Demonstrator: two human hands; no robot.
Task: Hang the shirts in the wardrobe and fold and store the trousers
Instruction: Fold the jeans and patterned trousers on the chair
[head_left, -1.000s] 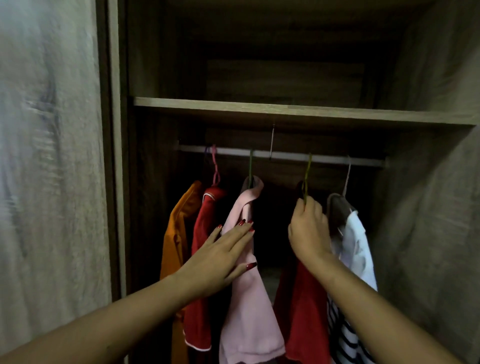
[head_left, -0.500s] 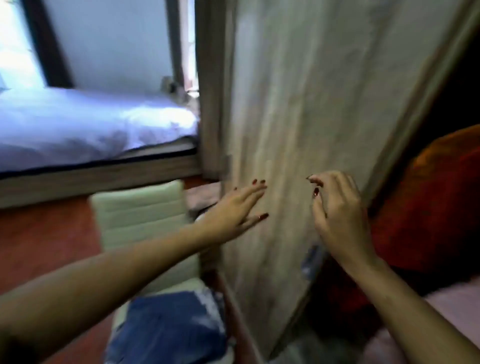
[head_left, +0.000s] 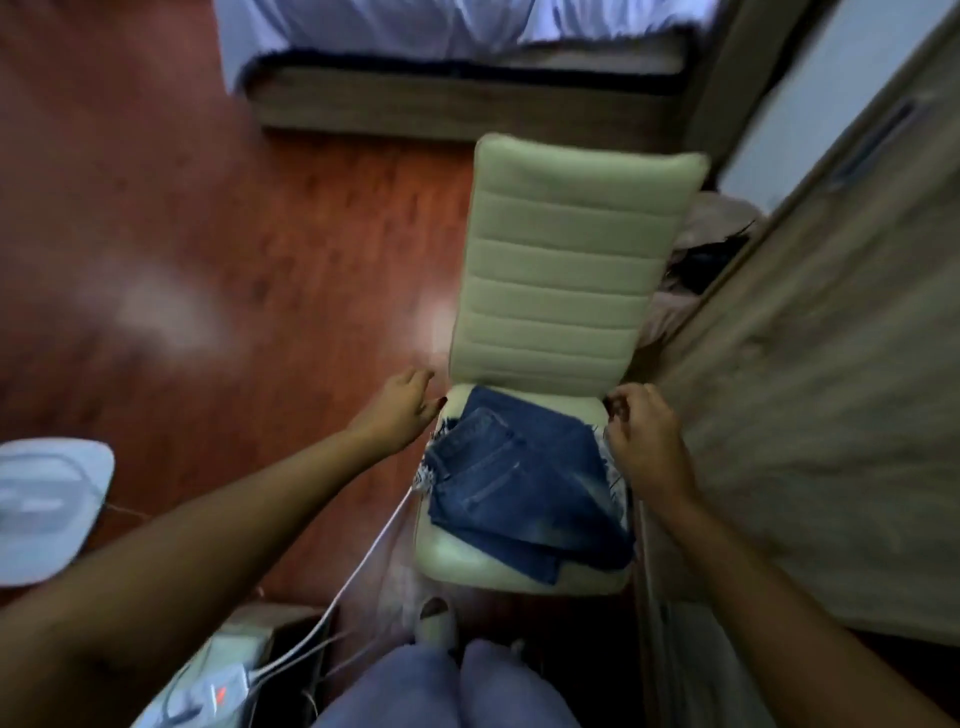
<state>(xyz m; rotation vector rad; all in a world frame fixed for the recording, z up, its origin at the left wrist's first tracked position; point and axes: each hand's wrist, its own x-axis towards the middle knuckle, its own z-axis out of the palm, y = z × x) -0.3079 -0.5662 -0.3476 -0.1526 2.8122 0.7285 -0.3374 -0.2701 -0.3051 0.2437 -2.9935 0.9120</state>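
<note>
Head view swung from wardrobe rail (shirts hung) to blue denim trousers (head_left: 519, 483) lying on cream chair (head_left: 571, 260) seat; my left hand (head_left: 402, 410) loosely curled, empty, just left of seat, right hand (head_left: 644, 441) curled at denim's right edge, grip indeterminate; trousers next, I judge.

Worn on the head, facing steeply down, close above a chair (head_left: 566, 270) at frame centre; bed (head_left: 467, 31) along the upper edge, left hand (head_left: 400, 413) and right hand (head_left: 647, 441) in from below.
</note>
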